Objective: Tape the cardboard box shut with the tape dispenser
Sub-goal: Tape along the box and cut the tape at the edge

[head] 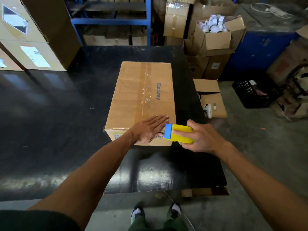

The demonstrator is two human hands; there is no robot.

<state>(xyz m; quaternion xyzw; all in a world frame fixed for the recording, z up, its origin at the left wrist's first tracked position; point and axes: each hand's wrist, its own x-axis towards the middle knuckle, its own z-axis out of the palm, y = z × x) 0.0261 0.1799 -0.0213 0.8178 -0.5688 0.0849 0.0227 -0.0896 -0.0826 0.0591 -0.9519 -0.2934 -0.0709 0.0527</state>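
A brown cardboard box (133, 90) printed "Glodway" lies on the black table (50, 114), flaps closed, with a strip of clear tape running down its middle seam. My left hand (150, 129) lies flat, fingers together, on the near end of the box top over the seam. My right hand (201, 139) grips a yellow tape dispenser (180, 133) with a blue front, held at the box's near right corner, its blue end touching the left hand's edge.
Large cartons (33, 35) stand on the table's far left. Blue shelving (110, 22) is behind. An open carton of white rolls (215, 34), a low open box (211, 97) and a black crate (255, 92) sit to the right on the floor.
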